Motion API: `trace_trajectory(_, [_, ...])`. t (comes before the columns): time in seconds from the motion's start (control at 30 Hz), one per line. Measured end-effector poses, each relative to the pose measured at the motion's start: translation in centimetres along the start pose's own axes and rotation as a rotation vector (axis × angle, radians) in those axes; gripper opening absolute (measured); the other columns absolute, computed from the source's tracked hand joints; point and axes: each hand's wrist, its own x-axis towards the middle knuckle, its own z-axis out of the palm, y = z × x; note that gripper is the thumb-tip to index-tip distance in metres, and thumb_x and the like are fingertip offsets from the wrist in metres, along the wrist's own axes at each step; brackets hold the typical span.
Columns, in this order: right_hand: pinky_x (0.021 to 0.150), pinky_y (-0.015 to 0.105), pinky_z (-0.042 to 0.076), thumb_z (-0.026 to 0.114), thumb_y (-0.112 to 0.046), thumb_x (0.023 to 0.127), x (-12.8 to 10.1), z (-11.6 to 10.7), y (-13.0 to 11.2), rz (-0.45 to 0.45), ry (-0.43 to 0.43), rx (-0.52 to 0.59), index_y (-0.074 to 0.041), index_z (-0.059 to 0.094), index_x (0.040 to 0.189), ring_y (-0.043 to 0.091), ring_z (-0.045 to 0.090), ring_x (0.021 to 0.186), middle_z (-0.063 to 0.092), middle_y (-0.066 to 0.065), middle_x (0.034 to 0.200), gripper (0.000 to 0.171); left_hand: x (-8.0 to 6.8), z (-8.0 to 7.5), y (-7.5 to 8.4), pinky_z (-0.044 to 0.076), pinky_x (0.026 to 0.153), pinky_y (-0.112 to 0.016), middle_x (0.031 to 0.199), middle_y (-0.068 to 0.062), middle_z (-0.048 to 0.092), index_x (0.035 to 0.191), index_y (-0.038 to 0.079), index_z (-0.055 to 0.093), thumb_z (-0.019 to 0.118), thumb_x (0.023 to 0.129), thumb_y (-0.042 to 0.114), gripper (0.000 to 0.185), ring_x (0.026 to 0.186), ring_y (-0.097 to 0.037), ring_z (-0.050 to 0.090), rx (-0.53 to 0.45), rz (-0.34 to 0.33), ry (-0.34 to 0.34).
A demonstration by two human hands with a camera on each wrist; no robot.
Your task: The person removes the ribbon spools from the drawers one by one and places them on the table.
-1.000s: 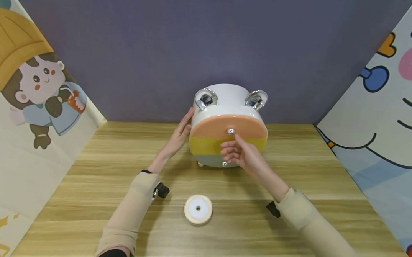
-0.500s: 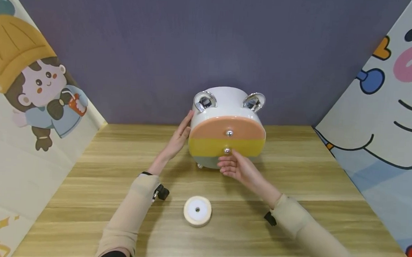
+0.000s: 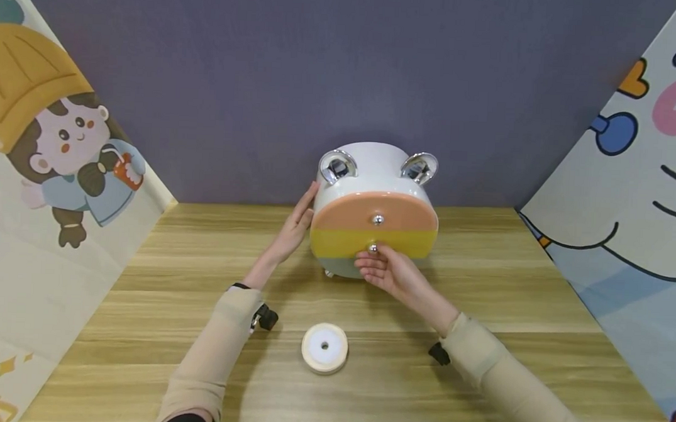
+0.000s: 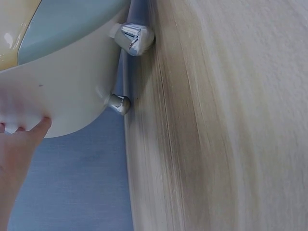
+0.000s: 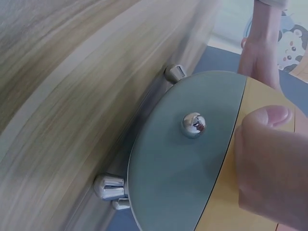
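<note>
A small rounded drawer cabinet with a white shell (image 3: 374,159) and two silver ears stands against the back wall. Its front has an orange drawer (image 3: 343,211), a yellow drawer (image 3: 336,241) and a grey-green drawer (image 5: 168,159). My right hand (image 3: 394,273) pinches the silver knob (image 3: 373,248) of the yellow drawer between thumb and fingers; in the right wrist view the hand hides that knob. With fingers extended, my left hand (image 3: 291,234) rests against the cabinet's left side, its fingertips (image 4: 44,124) on the white shell.
A round, pale spool-like disc (image 3: 324,347) with a centre hole lies on the wooden table (image 3: 140,328) in front of the cabinet. Short silver feet (image 4: 137,39) hold the cabinet up. A grey-purple wall (image 3: 252,94) rises behind, with cartoon-printed panels at both sides.
My right hand has moved down from in front of the yellow drawer, uncovering its knob, and its thumb and fingers have closed on that knob. My left hand stays at the cabinet's side.
</note>
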Motion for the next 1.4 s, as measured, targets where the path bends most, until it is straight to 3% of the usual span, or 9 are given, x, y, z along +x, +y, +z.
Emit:
trace_trajectory(0.2, [0.079, 0.018, 0.055, 0.035, -0.029, 0.109, -0.1, 0.2, 0.0, -0.008, -0.008, 0.066, 0.001, 0.053, 0.116, 0.008, 0.065, 0.083, 0.07, 0.0, 0.09, 0.036, 0.0, -0.1, 0.3, 0.006, 0.126, -0.056, 0.168, -0.016, 0.005, 0.158, 0.005, 0.016, 0.033, 0.107, 0.029, 0.059, 0.157, -0.032, 0.004, 0.006, 0.009, 0.008])
trace_trajectory(0.4, [0.079, 0.019, 0.055, 0.034, -0.028, 0.109, -0.3, 0.3, 0.2, 0.006, 0.001, 0.127, -0.005, 0.056, 0.107, 0.009, 0.064, 0.082, 0.068, 0.0, 0.091, 0.031, 0.0, 0.0, 0.2, 0.006, 0.126, -0.054, 0.169, -0.013, 0.004, 0.159, 0.007, 0.016, 0.033, 0.107, 0.031, 0.06, 0.157, -0.03, 0.003, -0.002, -0.016, -0.003])
trace_trajectory(0.73, [0.08, 0.018, 0.054, 0.036, -0.031, 0.108, -0.9, 0.4, 0.7, 0.007, -0.011, 0.14, -0.007, 0.057, 0.105, 0.009, 0.063, 0.084, 0.068, 0.0, 0.092, 0.032, 0.0, 0.0, 0.2, 0.007, 0.126, -0.055, 0.168, -0.015, 0.004, 0.158, 0.005, 0.015, 0.031, 0.109, 0.017, 0.054, 0.157, -0.032, 0.002, 0.005, -0.015, -0.004])
trace_trajectory(1.07, [0.081, 0.019, 0.055, 0.039, -0.032, 0.108, -1.7, 0.4, 1.2, 0.012, -0.015, 0.162, -0.007, 0.06, 0.102, 0.01, 0.065, 0.083, 0.07, 0.002, 0.089, 0.034, 0.1, -0.1, -0.2, 0.007, 0.126, -0.057, 0.169, -0.013, 0.002, 0.16, 0.01, 0.014, 0.033, 0.106, 0.036, 0.063, 0.157, -0.03, 0.001, -0.012, -0.017, -0.014])
trace_trajectory(1.4, [0.079, 0.02, 0.056, 0.037, -0.03, 0.109, -2.7, 0.7, 1.7, 0.031, -0.008, 0.152, -0.005, 0.06, 0.101, 0.011, 0.065, 0.083, 0.069, 0.002, 0.088, 0.035, 0.1, -0.1, -0.5, 0.011, 0.125, -0.058, 0.169, -0.011, 0.002, 0.16, 0.012, 0.015, 0.035, 0.105, 0.04, 0.065, 0.157, -0.029, 0.002, -0.02, -0.018, -0.015])
